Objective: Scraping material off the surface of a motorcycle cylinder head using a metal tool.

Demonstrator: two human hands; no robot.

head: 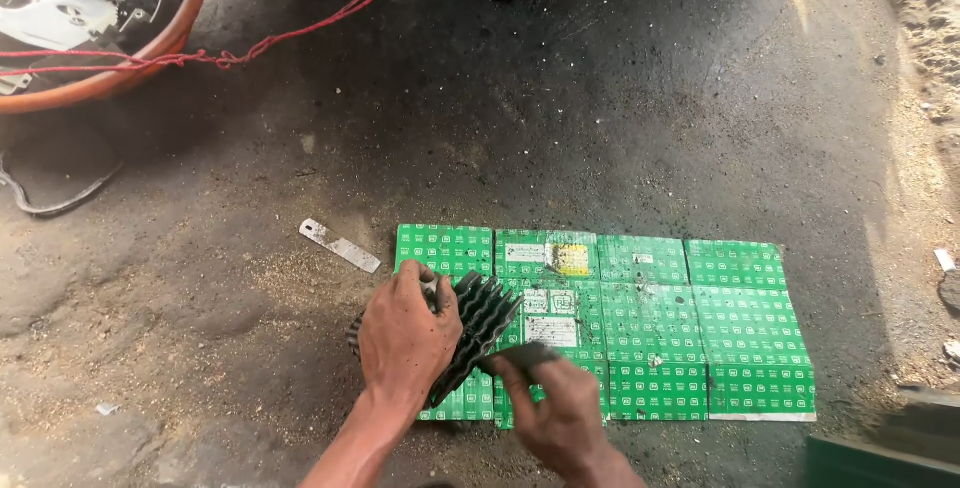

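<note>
Spreading across nearly the whole view, the dark, oily floor (620, 118) carries everything, with sandy grit lying at its near left and along the far right edge. On it, near and slightly right of centre, lies a flattened green carton (700, 328), opened out into panels and serving as a work mat. At the far left corner sits an orange basin (185, 13) with metal parts inside, and a red cord (300, 33) runs from it toward the far middle. A dark loop of cable (50, 203) lies on the floor just below the basin.

On the left end of the carton rests a dark finned metal block (480, 323), tilted on its edge. The left hand (405, 338) lies over its left side, fingers curled across the top and holding it in place. The right hand (560, 413), near and just right of it, has its fingers pinched on a small dark pad (525, 356), whether cloth or abrasive I cannot tell, pressed against the fins' near right end.

To rub the fins well, I judge the block should stay braced firmly against the carton, with strokes running along the grooves rather than across them.

Just left of the carton lies a small flat metal strip (340, 246), apart from both hands.
</note>
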